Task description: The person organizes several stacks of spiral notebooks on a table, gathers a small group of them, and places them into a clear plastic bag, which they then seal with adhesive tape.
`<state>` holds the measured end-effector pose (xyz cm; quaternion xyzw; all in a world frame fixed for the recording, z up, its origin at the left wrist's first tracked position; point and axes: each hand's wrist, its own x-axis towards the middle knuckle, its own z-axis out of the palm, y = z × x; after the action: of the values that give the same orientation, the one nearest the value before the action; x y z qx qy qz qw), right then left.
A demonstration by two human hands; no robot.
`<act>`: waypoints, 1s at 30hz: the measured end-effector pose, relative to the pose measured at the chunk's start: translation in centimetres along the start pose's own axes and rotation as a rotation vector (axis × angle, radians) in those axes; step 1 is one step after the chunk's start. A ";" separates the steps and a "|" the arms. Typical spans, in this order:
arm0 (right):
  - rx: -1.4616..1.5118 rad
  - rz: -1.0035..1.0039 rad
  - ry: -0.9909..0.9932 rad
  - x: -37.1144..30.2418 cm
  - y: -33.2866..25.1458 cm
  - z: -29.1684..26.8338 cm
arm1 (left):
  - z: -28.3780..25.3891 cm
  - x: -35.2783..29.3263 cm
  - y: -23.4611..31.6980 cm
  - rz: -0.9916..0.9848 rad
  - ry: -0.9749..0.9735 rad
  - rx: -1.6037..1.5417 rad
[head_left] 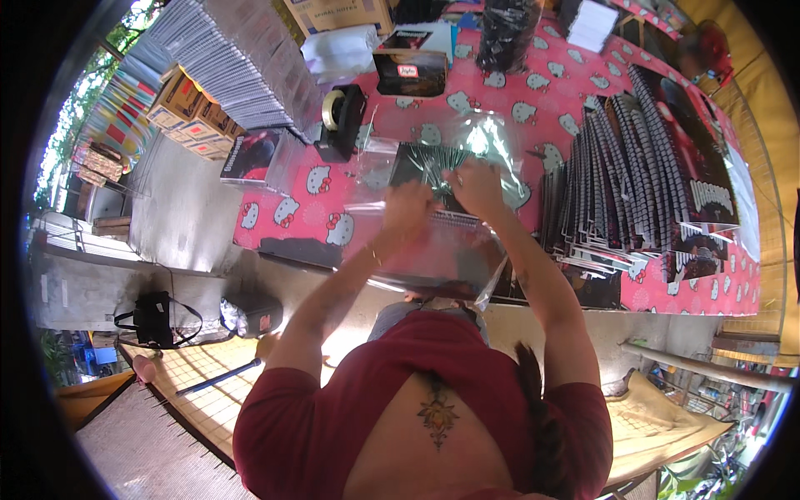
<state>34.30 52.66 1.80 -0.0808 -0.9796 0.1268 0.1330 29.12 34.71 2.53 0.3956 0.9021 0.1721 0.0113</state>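
On the table: a pink cloth with cartoon cats (pixel 287 215) covers the top;
Right-hand bank: dark-covered spiral notebooks (pixel 617 167) lean together in a thick fan, to the right of the hands;
Back-left pile: a tall stack of spiral-bound books (pixel 237 62) rises behind the black tape dispenser;
Clear film: a glossy, creased sheet (pixel 492 133) spreads around the work and catches a strong glare;
Dark notebook: it (pixel 408 164) lies flat in front of the person, with film over or around it; whether it sits inside a sleeve, I cannot tell;
Tape dispenser: black (pixel 347 125), left of the film, a roll mounted on it;
Left hand: blurred (pixel 410 206), fingers curled, over the notebook's near part; I cannot tell whether it pinches anything;
Right hand: fingers bent down (pixel 477 188) at the notebook's right side; its grip on the film is unclear;
Wrapping step: probably fitting film about the notebook;
Next move: likely calls for drawing the film smooth, without creases.
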 end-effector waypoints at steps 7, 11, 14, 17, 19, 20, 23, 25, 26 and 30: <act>0.454 0.277 -0.459 9.5 8.3 -3.8 | -0.8 -0.8 -0.8 0.578 0.455 -0.170; 1.239 0.566 -0.455 6.6 5.9 -9.1 | -4.7 0.0 -8.0 0.113 0.302 -0.896; 1.179 0.398 -0.495 4.8 3.9 -8.1 | -2.0 2.6 -13.3 -0.046 0.180 -1.168; 1.049 0.170 -0.275 1.6 2.3 -5.5 | -1.4 3.0 -13.8 -0.046 0.206 -1.145; 1.032 0.129 -0.181 0.3 1.1 -5.4 | -5.7 2.8 -9.8 0.026 0.278 -1.234; 1.161 0.149 -0.094 1.0 1.2 -6.2 | -8.3 3.1 -9.7 -0.007 0.290 -1.298; 1.386 0.207 0.109 4.4 0.2 -10.0 | -16.3 5.9 -10.4 0.040 0.118 -1.092; 0.835 0.012 -0.058 7.4 -1.3 -13.7 | -20.3 8.5 -8.8 0.269 -0.269 -0.423; 0.555 -0.078 -0.132 8.7 -1.7 -14.9 | -21.8 9.6 -7.2 0.270 -0.248 -0.150; 0.233 -0.168 0.126 11.8 -3.3 -18.3 | -24.3 11.8 -5.2 0.215 0.099 0.017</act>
<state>27.79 55.90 22.63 0.0095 -0.9512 0.2230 0.2129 13.50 32.61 25.06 0.4812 0.8553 0.1839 -0.0554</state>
